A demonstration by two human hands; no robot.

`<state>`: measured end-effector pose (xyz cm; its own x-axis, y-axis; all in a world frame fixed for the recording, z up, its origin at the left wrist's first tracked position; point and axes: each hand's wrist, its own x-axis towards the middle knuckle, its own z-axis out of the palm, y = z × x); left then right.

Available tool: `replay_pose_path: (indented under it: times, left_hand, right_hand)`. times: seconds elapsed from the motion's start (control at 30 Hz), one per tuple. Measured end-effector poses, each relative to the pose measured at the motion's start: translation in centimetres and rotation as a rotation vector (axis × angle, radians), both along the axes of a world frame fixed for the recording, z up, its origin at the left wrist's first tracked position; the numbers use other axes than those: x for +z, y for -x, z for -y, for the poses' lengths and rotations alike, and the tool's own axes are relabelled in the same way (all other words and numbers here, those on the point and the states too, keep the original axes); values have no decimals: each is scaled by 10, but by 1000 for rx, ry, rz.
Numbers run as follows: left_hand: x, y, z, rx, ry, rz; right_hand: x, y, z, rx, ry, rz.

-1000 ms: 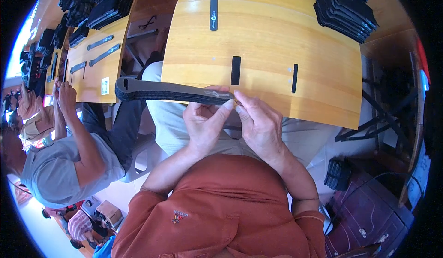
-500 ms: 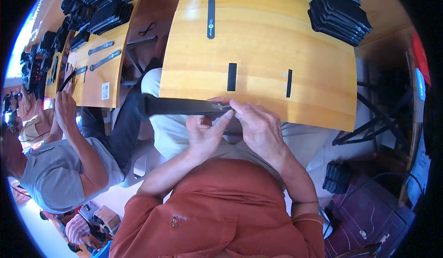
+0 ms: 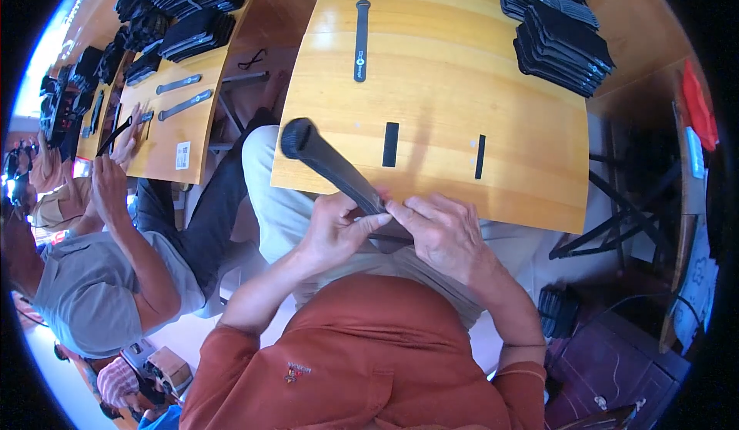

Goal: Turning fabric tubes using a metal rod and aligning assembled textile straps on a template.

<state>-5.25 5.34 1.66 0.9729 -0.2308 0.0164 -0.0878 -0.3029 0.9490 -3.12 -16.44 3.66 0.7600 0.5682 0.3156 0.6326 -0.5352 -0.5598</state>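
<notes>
A black fabric strap (image 3: 336, 167) with a thick, folded far end slants up and left over the table's near edge. Both of my hands meet at its near end. My left hand (image 3: 336, 228) pinches the strap between thumb and fingers. Against the same end, my right hand (image 3: 443, 234) closes thumb and fingertips, partly hiding that end. Farther off, a dark grey strap with pale print (image 3: 362, 41) lies lengthwise on the wooden table (image 3: 454, 60). A wide black strip (image 3: 391, 145) and a narrower black strip (image 3: 480, 157) lie flat nearer to me.
Stacks of folded black straps (image 3: 563, 49) stand at the table's far right corner. On the left, a co-worker (image 3: 100, 276) handles a black strap at a neighbouring table (image 3: 165, 141) with more straps and stacks. A dark red cabinet (image 3: 616, 368) is at lower right.
The strap's far end has swung away from me, so the strap now slants instead of lying level across. Both hands stay together at its near end. My view has shifted slightly.
</notes>
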Motion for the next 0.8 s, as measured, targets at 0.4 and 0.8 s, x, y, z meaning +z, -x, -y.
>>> replay_pose_path:
  times: [0.4, 0.8]
  left_hand:
    - [23, -14, -26, -377, 106, -324]
    - [14, 5, -29, -281, 385, -506]
  right_hand:
    - [20, -4, 5, 259, 309, 265]
    - [-27, 13, -12, 95, -396, -347]
